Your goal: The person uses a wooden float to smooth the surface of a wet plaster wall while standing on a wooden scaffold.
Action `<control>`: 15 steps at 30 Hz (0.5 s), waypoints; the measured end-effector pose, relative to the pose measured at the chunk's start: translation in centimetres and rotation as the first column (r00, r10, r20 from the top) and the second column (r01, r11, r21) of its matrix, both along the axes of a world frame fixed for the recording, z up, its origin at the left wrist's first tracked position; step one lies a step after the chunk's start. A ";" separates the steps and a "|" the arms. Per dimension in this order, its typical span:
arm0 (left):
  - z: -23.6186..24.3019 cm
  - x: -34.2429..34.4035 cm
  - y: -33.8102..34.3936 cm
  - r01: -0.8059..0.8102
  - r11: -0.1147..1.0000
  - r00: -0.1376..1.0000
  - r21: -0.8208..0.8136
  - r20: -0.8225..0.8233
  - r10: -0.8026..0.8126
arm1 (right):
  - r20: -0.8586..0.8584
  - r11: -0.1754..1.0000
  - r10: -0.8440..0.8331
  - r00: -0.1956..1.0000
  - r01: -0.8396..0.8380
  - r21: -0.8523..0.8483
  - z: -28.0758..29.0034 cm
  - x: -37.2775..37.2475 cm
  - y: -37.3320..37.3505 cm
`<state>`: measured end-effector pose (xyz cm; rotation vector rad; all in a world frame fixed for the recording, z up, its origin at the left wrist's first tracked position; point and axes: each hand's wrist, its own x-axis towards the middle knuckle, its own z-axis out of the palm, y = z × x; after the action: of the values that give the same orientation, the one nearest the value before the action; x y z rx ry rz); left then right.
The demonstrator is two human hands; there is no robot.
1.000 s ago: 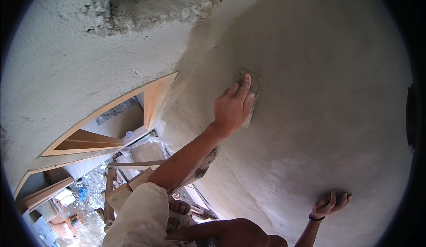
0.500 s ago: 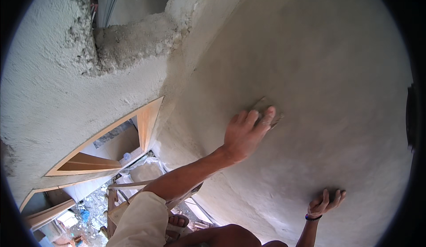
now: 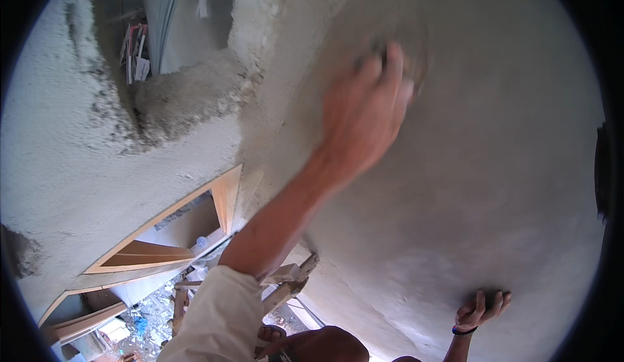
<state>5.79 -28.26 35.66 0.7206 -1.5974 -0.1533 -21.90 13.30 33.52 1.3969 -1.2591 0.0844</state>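
Flanking the grey wall (image 3: 494, 186) (left of the hands (image 3: 361, 115)): rough opening (image 3: 188, 89), wooden frame (image 3: 227, 196).

The scene is viewed through a wide fisheye lens worn on the person's head, on the left of a side-by-side pair, and aimed forward and down. The plastered wall (image 3: 500, 167) is faced at close range and spread across the right side. The left fingers (image 3: 394, 64) are seen from the back, nearer the lens; the right fingers (image 3: 480, 303) are shown smaller, low on the right. Past a cream sleeve (image 3: 218, 316), the littered floor (image 3: 155, 309) is looked down on steeply from above. A wooden door frame (image 3: 227, 196) is rendered slanted and bowed.
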 end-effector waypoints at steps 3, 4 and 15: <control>-7.2 -0.9 1.9 0.042 0.993 0.998 -0.112 0.060 -0.036 | 0.006 1.000 0.007 1.000 -0.007 -0.028 -0.4 -0.1 -0.2; -7.7 -0.7 1.5 0.025 0.993 0.999 -0.117 0.047 -0.019 | 0.008 1.000 0.010 1.000 -0.010 -0.025 -0.7 -0.4 -0.2; -5.2 -0.7 0.5 0.015 0.993 1.000 -0.120 0.027 -0.012 | -0.037 1.000 -0.017 0.999 0.016 -0.025 0.3 -0.8 0.4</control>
<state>5.05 -27.77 30.51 0.6203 -1.6218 -0.0570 -22.66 13.73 33.84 1.3608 -1.2351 0.0627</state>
